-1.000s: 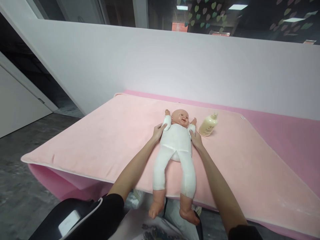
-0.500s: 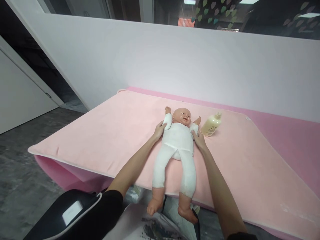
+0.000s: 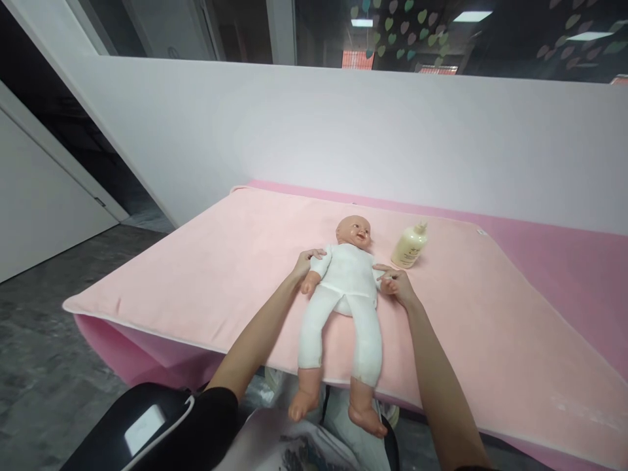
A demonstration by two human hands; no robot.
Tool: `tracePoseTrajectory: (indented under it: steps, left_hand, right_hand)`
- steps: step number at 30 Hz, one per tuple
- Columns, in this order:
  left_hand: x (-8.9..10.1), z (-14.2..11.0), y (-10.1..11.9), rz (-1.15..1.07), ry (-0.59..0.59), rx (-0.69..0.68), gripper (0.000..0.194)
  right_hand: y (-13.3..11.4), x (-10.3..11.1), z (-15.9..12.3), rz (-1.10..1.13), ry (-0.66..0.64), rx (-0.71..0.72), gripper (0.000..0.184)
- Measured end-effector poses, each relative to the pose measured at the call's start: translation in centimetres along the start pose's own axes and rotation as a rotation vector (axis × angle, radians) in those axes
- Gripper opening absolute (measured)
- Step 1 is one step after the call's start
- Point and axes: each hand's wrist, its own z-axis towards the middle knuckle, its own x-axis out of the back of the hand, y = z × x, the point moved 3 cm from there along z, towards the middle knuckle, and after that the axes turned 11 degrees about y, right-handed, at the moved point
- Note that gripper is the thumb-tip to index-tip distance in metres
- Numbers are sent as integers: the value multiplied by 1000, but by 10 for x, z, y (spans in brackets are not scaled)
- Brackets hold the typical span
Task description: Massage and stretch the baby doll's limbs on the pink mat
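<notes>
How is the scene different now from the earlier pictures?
The baby doll's two arms have swung down from beside its head to its sides. The left hand and right hand went with them and still touch the arms. The doll's body, the pump bottle and the pink blanket stayed put.

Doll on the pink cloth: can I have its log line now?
doll: face up on pink cloth | left hand: touching one sleeve | right hand: touching other sleeve | bottle: beside doll
</notes>
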Motion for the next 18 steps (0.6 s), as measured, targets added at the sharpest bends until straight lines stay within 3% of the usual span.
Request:
tracePoseTrajectory:
  steps: [4, 6, 11, 14, 18]
  left_hand:
    - [2, 3, 1, 25, -11, -34, 17]
    - [1, 4, 0, 24, -1, -12, 17]
    - [-7, 2, -4, -115, -59, 16, 26]
    - [-9, 3, -6, -140, -55, 5, 32]
    - [-7, 8, -10, 30, 44, -6, 45]
  right_hand:
    - [-2, 0, 0, -20, 35, 49, 13]
    - [-3, -2, 0, 3, 94, 23, 21]
    - [-4, -10, 4, 27, 131, -14, 22]
    - [-2, -12, 6, -84, 157, 54, 28]
    - [3, -15, 10, -296, 209, 108, 43]
